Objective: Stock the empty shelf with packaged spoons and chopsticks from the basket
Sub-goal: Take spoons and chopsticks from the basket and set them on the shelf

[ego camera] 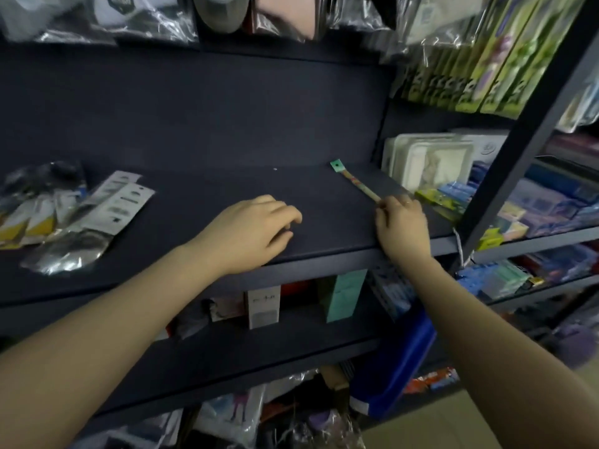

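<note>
Green-tagged slim chopstick pack point(355, 182) lies on the dark shelf point(201, 192), pinched by the right hand point(403, 226); left hand point(256, 231) rests relaxed.

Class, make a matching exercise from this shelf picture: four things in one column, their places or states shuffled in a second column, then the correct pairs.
Things
1. left hand
2. right hand
3. chopstick packet
4. spoon packets

Places or states
A. lying at the left end of the shelf
B. resting on the shelf, holding nothing
C. pinching the near end of a thin packet
D. slanting across the right part of the shelf, green tab at the far end

Pairs: 1-B, 2-C, 3-D, 4-A
</note>
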The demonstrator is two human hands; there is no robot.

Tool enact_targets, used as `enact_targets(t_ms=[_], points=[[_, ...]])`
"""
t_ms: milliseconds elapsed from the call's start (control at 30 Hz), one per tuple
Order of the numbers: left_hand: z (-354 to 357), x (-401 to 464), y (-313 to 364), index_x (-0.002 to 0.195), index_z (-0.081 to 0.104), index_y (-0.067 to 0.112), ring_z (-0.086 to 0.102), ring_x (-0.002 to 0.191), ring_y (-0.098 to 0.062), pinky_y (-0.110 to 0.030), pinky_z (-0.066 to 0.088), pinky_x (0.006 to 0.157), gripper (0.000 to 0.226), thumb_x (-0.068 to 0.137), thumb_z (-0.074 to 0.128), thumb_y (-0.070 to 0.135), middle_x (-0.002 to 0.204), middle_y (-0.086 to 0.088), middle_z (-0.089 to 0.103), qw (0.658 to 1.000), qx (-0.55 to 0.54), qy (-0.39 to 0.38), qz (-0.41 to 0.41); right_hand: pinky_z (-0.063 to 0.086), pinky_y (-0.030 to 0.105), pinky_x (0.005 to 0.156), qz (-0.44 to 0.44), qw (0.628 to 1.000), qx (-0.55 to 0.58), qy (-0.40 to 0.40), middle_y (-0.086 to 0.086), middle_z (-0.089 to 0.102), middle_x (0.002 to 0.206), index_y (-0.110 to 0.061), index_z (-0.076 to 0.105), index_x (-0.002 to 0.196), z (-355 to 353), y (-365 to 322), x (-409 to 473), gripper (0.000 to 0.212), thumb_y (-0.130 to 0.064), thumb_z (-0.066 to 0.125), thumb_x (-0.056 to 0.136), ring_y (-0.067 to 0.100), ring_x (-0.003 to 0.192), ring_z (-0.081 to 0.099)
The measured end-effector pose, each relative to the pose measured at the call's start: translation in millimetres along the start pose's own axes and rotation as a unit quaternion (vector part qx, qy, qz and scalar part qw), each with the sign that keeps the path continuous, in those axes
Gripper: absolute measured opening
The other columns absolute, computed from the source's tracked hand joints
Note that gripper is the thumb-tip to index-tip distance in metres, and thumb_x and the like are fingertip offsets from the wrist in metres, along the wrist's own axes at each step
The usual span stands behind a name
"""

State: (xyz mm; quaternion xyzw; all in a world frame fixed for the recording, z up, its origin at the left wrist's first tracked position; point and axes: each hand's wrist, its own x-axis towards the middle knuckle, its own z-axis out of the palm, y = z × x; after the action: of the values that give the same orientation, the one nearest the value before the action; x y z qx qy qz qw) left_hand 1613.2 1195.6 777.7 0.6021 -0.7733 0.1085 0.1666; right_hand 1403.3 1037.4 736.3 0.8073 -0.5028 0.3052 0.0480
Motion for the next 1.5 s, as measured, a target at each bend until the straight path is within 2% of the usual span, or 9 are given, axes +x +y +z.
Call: enact_targets(t_ms=[133,333,433,533,733,900,1133,1400,1500], points=[[5,-71,16,0.115,0.055,0.018,0.058,0.088,-0.015,-0.028,0.047,0.065,0.032,0.089,0.038,0.028,0.093,0.004,0.065,0.998,-0.028,0.051,-0.021,0.042,0.035,0.07,-0.146,0.982,0.119,0.001,0.014,0.063,0.096,-0.006,0.061,0.101,-6,-50,-78,0.028,-0.02,0.039,0.091,0.034,0.087,0.054],[49,-245,34,0.103,0.062,0.02,0.063,0.081,-0.016,-0.024,0.049,0.063,0.034,0.085,0.036,0.033,0.095,0.001,0.069,0.974,-0.083,-0.062,-0.202,0.053,0.044,0.069,-0.314,0.894,0.224,-0.229,0.014,0.066,0.1,-0.005,0.062,0.106,31,-139,-195,0.028,-0.016,0.04,0.093,0.034,0.093,0.058],[68,-343,40,0.111,0.059,0.022,0.064,0.094,-0.022,-0.029,0.051,0.07,0.046,0.084,0.026,0.041,0.11,-0.001,0.066,0.932,-0.089,-0.15,-0.318,0.047,0.044,0.084,-0.338,0.835,0.226,-0.371,0.011,0.061,0.114,-0.01,0.058,0.115,66,-179,-252,0.027,-0.017,0.039,0.097,0.029,0.107,0.052],[80,-441,40,0.113,0.054,0.022,0.061,0.095,-0.025,-0.035,0.051,0.077,0.029,0.089,0.04,0.029,0.112,-0.003,0.062,0.86,-0.085,-0.22,-0.452,0.044,0.035,0.084,-0.362,0.779,0.212,-0.465,0.009,0.059,0.115,-0.013,0.055,0.118,90,-217,-308,0.028,-0.021,0.037,0.098,0.027,0.105,0.054],[91,-599,34,0.105,0.056,0.015,0.062,0.095,-0.031,-0.031,0.044,0.076,0.019,0.09,0.048,0.022,0.103,-0.011,0.066,0.732,-0.138,-0.238,-0.623,0.044,0.036,0.077,-0.371,0.684,0.164,-0.606,0.014,0.063,0.098,-0.008,0.06,0.098,135,-278,-418,0.051,-0.042,0.026,0.083,0.022,0.085,0.055],[127,-713,9,0.11,0.06,0.004,0.059,0.103,-0.036,-0.034,0.044,0.088,0.028,0.088,0.051,0.019,0.109,-0.02,0.063,0.665,-0.207,-0.202,-0.688,0.041,0.031,0.087,-0.327,0.678,0.097,-0.651,0.014,0.059,0.117,-0.007,0.058,0.114,201,-337,-520,0.033,-0.024,0.039,0.092,0.027,0.108,0.056],[213,-785,-36,0.102,0.062,0.014,0.06,0.094,-0.032,-0.038,0.05,0.08,0.019,0.088,0.048,0.012,0.107,-0.013,0.06,0.646,-0.22,-0.115,-0.722,0.045,0.034,0.091,-0.281,0.698,0.027,-0.658,0.01,0.053,0.131,-0.02,0.04,0.134,342,-401,-672,0.039,-0.021,0.039,0.095,0.028,0.116,0.053],[334,-813,-56,0.124,0.047,0.022,0.055,0.107,-0.021,-0.03,0.046,0.084,0.032,0.092,0.043,0.022,0.13,-0.003,0.047,0.707,-0.21,-0.234,-0.633,0.041,0.037,0.101,-0.297,0.726,-0.045,-0.618,0.015,0.037,0.146,-0.012,0.033,0.139,495,-418,-723,0.048,-0.013,0.047,0.093,0.027,0.128,0.044],[369,-812,-67,0.125,0.044,0.02,0.056,0.098,-0.016,-0.025,0.044,0.073,0.033,0.093,0.043,0.024,0.127,-0.003,0.05,0.689,-0.23,-0.299,-0.618,0.045,0.038,0.094,-0.32,0.719,-0.041,-0.616,0.013,0.046,0.137,-0.014,0.04,0.133,521,-414,-726,0.047,-0.017,0.055,0.089,0.029,0.122,0.049]])
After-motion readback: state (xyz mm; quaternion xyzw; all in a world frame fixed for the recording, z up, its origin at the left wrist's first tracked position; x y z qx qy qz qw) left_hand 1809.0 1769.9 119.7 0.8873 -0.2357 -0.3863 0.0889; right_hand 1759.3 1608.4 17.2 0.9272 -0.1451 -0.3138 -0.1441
